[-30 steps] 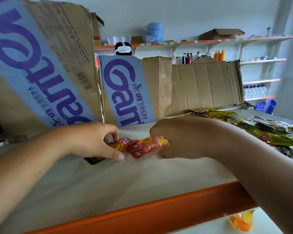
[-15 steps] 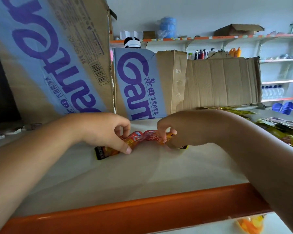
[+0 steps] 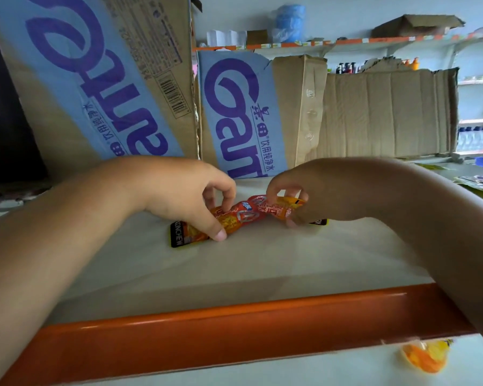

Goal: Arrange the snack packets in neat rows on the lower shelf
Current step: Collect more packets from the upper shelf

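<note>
Several snack packets (image 3: 243, 217) are held bunched on the shelf (image 3: 262, 274), long axis laid from 8 to 2 o'clock. The 8 o'clock end is pinched by the left hand (image 3: 190, 196), the 2 o'clock end by the right hand (image 3: 321, 190); neither is judged nearer.
</note>
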Tool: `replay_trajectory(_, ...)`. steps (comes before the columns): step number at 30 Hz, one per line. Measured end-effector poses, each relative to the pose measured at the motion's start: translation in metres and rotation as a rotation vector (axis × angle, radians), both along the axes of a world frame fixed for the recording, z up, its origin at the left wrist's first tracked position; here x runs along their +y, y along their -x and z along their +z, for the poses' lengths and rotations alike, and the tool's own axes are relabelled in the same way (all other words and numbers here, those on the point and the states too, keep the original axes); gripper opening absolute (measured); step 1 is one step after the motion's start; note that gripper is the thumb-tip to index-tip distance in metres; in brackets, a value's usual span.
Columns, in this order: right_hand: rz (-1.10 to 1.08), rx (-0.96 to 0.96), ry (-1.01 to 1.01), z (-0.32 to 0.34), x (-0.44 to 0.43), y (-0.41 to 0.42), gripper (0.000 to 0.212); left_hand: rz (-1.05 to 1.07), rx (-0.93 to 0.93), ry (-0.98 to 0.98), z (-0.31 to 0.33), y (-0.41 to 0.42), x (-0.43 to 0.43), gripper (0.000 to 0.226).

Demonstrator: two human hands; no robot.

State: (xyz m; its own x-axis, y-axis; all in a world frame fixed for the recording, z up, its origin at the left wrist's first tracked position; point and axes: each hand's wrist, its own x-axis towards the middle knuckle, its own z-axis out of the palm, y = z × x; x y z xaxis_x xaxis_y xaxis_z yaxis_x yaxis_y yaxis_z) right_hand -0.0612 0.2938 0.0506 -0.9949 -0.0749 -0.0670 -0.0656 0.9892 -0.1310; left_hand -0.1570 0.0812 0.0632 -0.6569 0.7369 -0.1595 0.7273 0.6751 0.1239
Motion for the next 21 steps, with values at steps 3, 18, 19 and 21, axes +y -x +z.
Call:
replay_trajectory(3, 0.004, 0.015, -0.023, 0.000, 0.001, 0.001, 0.038, 0.021, 0.032, -0.007, 0.001, -0.008, -0.001, 0.037)
replay_trajectory(18, -0.113, -0.070, -0.022, 0.003, -0.007, -0.011, 0.042, -0.025, 0.123, -0.078, -0.021, -0.023, -0.022, 0.038)
replay_trajectory(19, -0.126, -0.058, -0.027, 0.004, -0.012, -0.015, 0.041, -0.022, 0.130, -0.090, -0.021, -0.023, -0.027, 0.039)
replay_trajectory(21, -0.141, -0.028, -0.068, 0.006, -0.024, -0.021, 0.039, -0.011, 0.142, -0.111, -0.024, -0.022, -0.038, 0.040)
